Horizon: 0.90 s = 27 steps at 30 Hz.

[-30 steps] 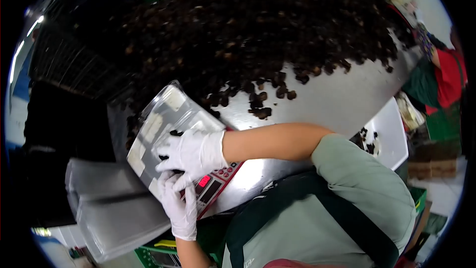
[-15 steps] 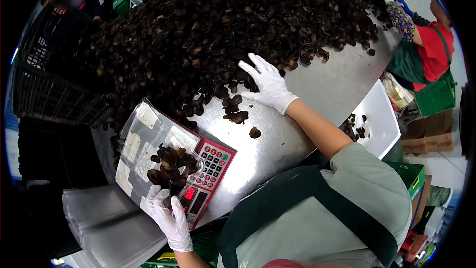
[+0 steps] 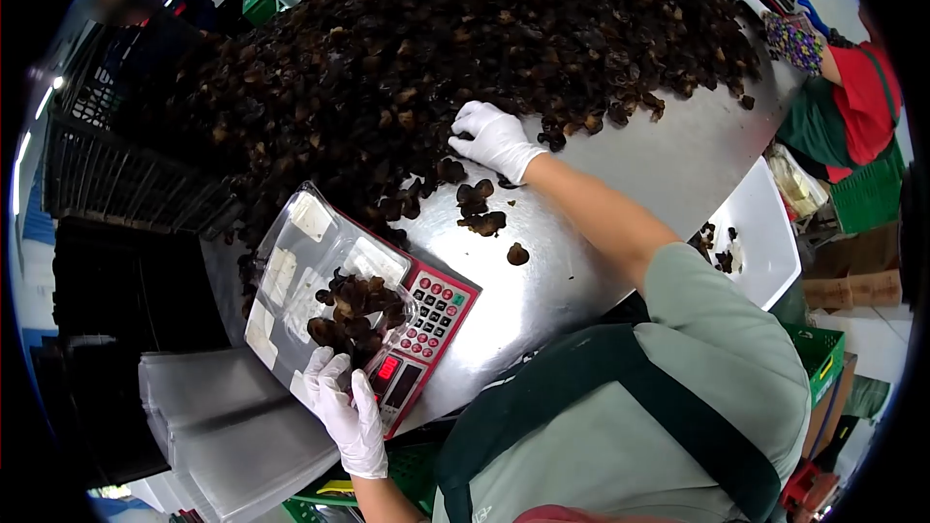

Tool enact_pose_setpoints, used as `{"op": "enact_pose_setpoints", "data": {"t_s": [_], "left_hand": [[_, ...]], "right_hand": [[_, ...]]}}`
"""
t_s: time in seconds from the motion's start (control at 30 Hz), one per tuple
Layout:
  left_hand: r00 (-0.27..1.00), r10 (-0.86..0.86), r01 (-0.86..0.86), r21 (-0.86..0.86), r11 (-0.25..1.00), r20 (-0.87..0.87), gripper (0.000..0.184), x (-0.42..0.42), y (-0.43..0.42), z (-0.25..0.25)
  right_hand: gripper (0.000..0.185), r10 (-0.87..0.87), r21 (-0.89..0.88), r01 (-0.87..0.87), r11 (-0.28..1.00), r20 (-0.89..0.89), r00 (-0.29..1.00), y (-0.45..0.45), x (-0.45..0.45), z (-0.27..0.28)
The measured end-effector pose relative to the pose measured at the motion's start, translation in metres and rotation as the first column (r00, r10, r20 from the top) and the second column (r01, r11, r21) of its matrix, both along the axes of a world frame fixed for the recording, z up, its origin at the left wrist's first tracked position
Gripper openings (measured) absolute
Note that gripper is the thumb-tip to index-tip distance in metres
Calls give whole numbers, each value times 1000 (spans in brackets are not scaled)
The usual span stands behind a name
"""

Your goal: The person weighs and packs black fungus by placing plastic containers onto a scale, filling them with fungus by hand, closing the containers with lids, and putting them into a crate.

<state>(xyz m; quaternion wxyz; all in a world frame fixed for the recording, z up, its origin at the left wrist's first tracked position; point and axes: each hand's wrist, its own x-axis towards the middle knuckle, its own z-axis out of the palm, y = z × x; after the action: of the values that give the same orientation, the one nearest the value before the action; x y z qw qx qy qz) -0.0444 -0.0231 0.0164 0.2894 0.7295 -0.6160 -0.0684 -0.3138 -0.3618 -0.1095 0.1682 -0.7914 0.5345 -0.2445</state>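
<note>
Dark brown mushroom-like pieces form a large pile (image 3: 436, 48) on the metal table (image 3: 581, 184). My right hand (image 3: 492, 140), in a white glove, is at the pile's near edge with its fingers curled; whatever they hold is hidden. A red scale (image 3: 436, 315) with a lit display stands at the left, with a clear plastic tray (image 3: 315, 281) on it. A small heap of brown pieces (image 3: 358, 310) lies in the tray. My left hand (image 3: 346, 412), also gloved, rests at the tray's near edge, fingers bent beside the heap and display.
Stacked clear plastic trays (image 3: 232, 426) lie at the lower left, below a black crate (image 3: 136, 174). A white bin (image 3: 760, 242) with some pieces is at the right. A co-worker in red (image 3: 867, 107) is at the far right; another person (image 3: 126, 0) is at the upper left.
My right hand left the tray for the pile, and its spread fingers have since curled. The heap in the tray came into view. My left hand stays at the tray's near edge.
</note>
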Motion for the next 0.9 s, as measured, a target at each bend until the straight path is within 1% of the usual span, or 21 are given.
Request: {"op": "enact_pose_setpoints", "data": {"t_s": [0.1,0.13,0.2,0.23,0.27,0.33,0.37,0.4,0.43,0.47,0.5,0.53,0.57,0.63,0.67,0.7,0.73,0.77,0.8,0.87,0.9], "left_hand": [[999,-13,12,18,1000,34,23,-2,0,5],[997,-26,24,28,999,66,23,-3,-1,7],[1000,1,-2,18,1000,12,24,-5,-2,7],[1000,-5,5,24,1000,24,24,-5,-1,7],[999,-10,9,30,1000,36,25,-4,0,7],[999,7,-8,24,1000,43,26,-2,0,6],[1000,-12,12,14,1000,26,27,-2,-1,7],[1000,-26,26,7,1000,10,27,-2,-1,7],[999,-37,37,-26,999,12,28,-2,-1,6],[999,-34,34,-11,999,-23,31,-2,-1,6],[994,-16,15,-9,1000,-106,33,-3,0,4],[982,-2,0,-10,1000,-187,34,-2,0,1],[993,-35,31,-39,999,-110,37,2,0,-3],[984,-5,-4,-54,999,-179,40,-2,0,0],[979,-8,-6,-69,998,-206,40,-2,0,-1],[978,-7,-8,-69,998,-206,40,0,0,-1],[993,-27,17,-84,996,-117,39,2,1,0],[999,-47,44,-98,994,-27,39,2,1,0],[998,-48,45,-96,994,-30,39,2,0,0],[994,-37,29,-75,997,-107,33,2,0,-1],[988,-1,-7,-53,999,-157,33,1,1,0]], "right_hand": [[36,-75,130,34,991,324,943,4,-6,12],[36,-156,307,-2,952,489,858,8,-5,18],[37,-262,546,-161,822,615,744,16,-5,43],[36,-288,583,-181,792,618,732,19,-2,52],[36,-274,579,-189,793,617,738,20,2,57],[35,-317,591,-349,727,740,593,24,11,65],[34,-302,584,-440,682,773,557,27,15,70],[34,-286,586,-459,668,772,568,31,24,79],[34,-187,536,-544,646,802,567,37,36,90],[35,-90,486,-629,606,828,553,46,49,104],[37,-54,531,-624,573,784,618,64,60,131],[36,153,424,-730,537,801,578,74,75,144],[30,311,317,-747,585,763,567,88,92,146],[25,640,56,-792,608,557,530,111,124,147],[26,779,-82,-819,568,376,503,120,138,147],[28,838,-139,-845,516,288,464,129,148,141],[34,886,-166,-871,463,68,458,138,158,131],[39,869,-168,-871,461,-113,482,147,165,128],[44,824,-169,-873,457,-290,488,154,169,127],[57,835,-125,-891,436,-313,452,156,170,129],[60,841,-137,-882,450,-266,471,154,164,137]]}}
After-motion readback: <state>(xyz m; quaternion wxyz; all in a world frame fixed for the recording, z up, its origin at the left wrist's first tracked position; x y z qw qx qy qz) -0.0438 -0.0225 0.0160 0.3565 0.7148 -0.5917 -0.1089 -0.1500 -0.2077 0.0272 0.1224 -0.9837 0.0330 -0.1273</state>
